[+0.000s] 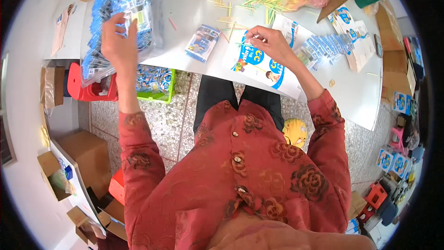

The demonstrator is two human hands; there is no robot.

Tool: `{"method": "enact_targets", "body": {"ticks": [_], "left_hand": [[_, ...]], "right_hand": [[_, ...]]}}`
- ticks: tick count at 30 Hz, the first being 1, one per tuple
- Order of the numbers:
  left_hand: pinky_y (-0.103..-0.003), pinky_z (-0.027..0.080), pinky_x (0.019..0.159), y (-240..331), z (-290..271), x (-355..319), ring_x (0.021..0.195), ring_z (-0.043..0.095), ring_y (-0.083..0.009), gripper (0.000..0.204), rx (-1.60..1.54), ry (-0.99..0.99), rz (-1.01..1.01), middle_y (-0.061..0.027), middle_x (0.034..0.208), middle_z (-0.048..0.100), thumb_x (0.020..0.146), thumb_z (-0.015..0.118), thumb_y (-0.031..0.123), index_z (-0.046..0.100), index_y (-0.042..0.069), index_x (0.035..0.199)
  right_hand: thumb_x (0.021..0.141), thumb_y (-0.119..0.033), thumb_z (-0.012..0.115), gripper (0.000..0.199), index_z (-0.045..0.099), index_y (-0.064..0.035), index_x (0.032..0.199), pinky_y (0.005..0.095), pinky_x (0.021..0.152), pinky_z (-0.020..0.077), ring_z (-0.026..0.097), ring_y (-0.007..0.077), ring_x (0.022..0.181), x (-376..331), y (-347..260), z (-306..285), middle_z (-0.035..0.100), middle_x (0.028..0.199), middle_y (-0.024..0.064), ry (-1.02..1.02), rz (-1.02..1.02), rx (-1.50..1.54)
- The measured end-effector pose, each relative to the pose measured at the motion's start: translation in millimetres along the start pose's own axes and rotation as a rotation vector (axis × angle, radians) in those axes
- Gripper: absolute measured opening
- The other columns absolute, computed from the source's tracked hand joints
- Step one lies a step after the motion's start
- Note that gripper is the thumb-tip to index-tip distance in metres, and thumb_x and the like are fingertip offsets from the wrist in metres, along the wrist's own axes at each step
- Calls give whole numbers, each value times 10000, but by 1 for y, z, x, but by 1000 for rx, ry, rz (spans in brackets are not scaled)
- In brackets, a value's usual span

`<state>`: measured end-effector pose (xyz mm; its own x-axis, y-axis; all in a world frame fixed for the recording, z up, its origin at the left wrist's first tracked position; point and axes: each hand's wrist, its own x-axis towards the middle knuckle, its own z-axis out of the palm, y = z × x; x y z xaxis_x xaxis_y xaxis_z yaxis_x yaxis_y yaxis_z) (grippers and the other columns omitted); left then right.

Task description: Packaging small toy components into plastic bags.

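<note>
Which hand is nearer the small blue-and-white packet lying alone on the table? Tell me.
Right. The right hand rests on the printed sheet just right of the small blue-and-white packet; the left hand is farther left, fingers in the clear bag of blue packets.

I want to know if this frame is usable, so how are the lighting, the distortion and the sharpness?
Head view: bright, even light, with the white table nearly washed out; strong fisheye bending at the dark rim, curving the table edge; glare on the clear bag of blue packets by the left hand; the right hand on the printed bag is fairly sharp, while rim clutter is soft.
</note>
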<state>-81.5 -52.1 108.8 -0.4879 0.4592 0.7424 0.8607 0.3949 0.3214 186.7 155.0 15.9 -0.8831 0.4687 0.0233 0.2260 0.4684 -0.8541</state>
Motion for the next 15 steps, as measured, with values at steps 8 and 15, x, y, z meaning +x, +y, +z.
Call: {"method": "enact_targets", "body": {"ticks": [8,15], "left_hand": [[-336,479,680,34,66,-91,804,597,-243,259,-268,-460,-10,-93,897,616,691,723,133,628,39,913],[-437,373,875,20,99,-122,1034,494,-327,444,16,-431,-27,-113,1084,554,599,767,253,618,48,964]], "right_hand": [[810,-107,595,185,594,-24,975,296,635,486,605,177,688,22,3,20,640,878,92,55,-80,-89],[802,-141,595,227,594,-36,1003,349,788,474,578,262,914,38,-1,41,583,1049,92,192,-309,-367]]}}
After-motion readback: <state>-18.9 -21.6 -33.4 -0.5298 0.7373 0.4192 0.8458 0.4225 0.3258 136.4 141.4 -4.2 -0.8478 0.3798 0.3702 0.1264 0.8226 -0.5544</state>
